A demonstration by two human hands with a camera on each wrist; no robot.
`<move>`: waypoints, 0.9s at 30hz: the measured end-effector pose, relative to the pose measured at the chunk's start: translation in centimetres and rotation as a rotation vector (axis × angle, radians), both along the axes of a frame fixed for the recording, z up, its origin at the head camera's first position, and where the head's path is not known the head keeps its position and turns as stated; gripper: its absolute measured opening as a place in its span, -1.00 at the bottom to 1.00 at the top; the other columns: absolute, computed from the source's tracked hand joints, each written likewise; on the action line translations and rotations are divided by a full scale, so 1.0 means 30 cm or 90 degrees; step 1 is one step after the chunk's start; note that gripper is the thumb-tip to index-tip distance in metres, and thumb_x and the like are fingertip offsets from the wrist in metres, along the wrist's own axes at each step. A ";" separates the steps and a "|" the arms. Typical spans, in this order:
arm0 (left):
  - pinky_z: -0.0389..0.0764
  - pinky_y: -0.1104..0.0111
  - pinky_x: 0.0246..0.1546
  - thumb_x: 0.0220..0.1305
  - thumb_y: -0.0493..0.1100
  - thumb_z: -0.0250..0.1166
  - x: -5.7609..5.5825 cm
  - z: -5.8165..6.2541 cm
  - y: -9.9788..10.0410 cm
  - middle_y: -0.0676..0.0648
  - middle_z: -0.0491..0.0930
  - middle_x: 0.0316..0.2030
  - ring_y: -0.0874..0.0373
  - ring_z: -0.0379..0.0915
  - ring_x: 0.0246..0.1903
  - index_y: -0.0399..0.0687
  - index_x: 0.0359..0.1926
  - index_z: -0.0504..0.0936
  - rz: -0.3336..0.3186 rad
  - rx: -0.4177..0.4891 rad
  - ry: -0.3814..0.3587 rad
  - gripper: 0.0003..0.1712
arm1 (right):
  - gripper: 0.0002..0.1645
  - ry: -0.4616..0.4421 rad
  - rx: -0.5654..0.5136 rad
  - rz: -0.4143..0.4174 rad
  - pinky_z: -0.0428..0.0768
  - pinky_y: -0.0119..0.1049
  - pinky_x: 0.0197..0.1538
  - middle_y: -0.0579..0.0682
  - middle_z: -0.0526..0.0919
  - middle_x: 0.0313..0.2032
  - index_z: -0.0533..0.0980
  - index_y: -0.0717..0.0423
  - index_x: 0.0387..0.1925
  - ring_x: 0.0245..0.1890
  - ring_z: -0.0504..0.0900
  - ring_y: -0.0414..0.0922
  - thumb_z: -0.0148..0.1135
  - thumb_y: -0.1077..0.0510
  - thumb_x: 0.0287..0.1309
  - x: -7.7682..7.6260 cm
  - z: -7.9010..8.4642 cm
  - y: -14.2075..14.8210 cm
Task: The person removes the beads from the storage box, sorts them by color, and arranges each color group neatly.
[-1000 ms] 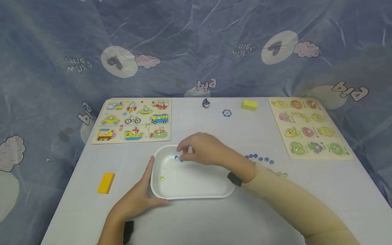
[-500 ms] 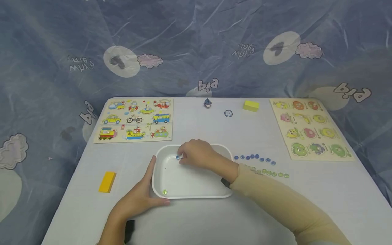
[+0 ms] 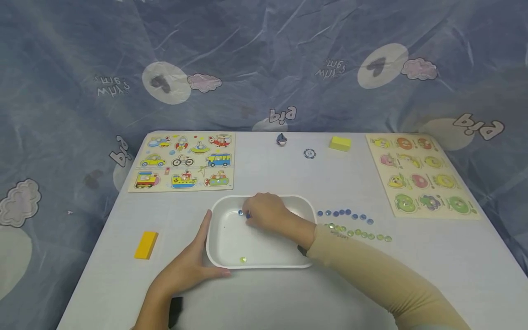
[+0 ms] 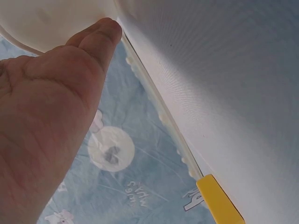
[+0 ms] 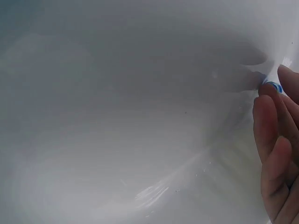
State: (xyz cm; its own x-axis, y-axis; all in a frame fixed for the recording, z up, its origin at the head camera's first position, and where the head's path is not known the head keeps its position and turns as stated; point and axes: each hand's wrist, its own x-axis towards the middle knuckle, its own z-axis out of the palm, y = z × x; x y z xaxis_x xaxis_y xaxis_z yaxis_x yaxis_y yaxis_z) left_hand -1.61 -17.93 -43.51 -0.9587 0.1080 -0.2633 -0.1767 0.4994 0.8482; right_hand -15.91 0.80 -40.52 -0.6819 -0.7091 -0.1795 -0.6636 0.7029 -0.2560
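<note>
A white tray (image 3: 264,266) sits on the table, and my left hand (image 3: 187,265) rests against its left end with thumb and fingers spread round the front corner. Over the tray's back part, my right hand (image 3: 268,213) pinches a small shiny blue gem (image 5: 276,87) between thumb and fingertip, close to the tray's wall. Another blue gem (image 3: 240,212) lies just left of those fingertips. By the front wall inside the tray is a yellow-green gem (image 3: 243,260). The right palm is turned away in the head view.
Right of the tray run a row of blue gems (image 3: 348,212) and a row of yellow-green gems (image 3: 364,234). Puzzle boards stand at the back left (image 3: 181,161) and right (image 3: 420,176). Around them are an orange block (image 3: 146,245), yellow block (image 3: 340,143), chip (image 3: 310,153) and small figure (image 3: 282,139).
My right hand has come down to the gems at the tray's back left. The yellow-green gem has slid to the front wall and then rightward. My left hand stays at the tray.
</note>
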 end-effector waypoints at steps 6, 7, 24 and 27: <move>-0.08 0.00 0.45 -0.37 0.18 0.60 -0.001 0.001 0.002 0.24 -0.30 0.48 0.19 -0.26 0.47 0.61 0.39 -0.49 -0.002 0.003 0.007 0.58 | -0.94 0.008 -0.001 -0.009 0.40 -0.39 -0.54 -0.20 0.55 -0.63 0.68 -0.04 -0.42 -0.62 0.45 -0.24 0.34 0.09 0.05 0.006 0.002 0.000; -0.07 0.00 0.45 -0.37 0.18 0.60 -0.001 0.001 0.002 0.23 -0.30 0.49 0.19 -0.26 0.48 0.61 0.39 -0.49 -0.002 0.002 0.007 0.58 | -0.94 0.009 0.000 -0.009 0.39 -0.39 -0.55 -0.19 0.54 -0.64 0.68 -0.03 -0.45 -0.63 0.45 -0.23 0.33 0.10 0.06 0.007 0.002 -0.001; -0.04 -0.10 0.41 -0.43 0.25 0.60 -0.002 -0.010 0.002 0.24 -0.34 0.48 0.10 -0.25 0.49 0.56 0.41 -0.49 0.004 -0.021 0.001 0.61 | -0.76 0.051 -0.181 0.035 0.50 -0.51 -0.34 -0.42 0.63 -0.32 0.63 -0.31 -0.17 -0.46 0.50 -0.41 0.32 -0.11 0.07 0.080 0.302 0.144; -0.06 -0.10 0.41 -0.45 0.24 0.60 -0.001 -0.012 0.001 0.23 -0.35 0.49 0.08 -0.26 0.49 0.58 0.40 -0.49 0.008 -0.022 -0.003 0.62 | -0.74 0.042 -0.222 0.012 0.53 -0.54 -0.35 -0.44 0.64 -0.28 0.62 -0.31 -0.16 -0.43 0.50 -0.42 0.35 -0.09 0.05 0.101 0.353 0.239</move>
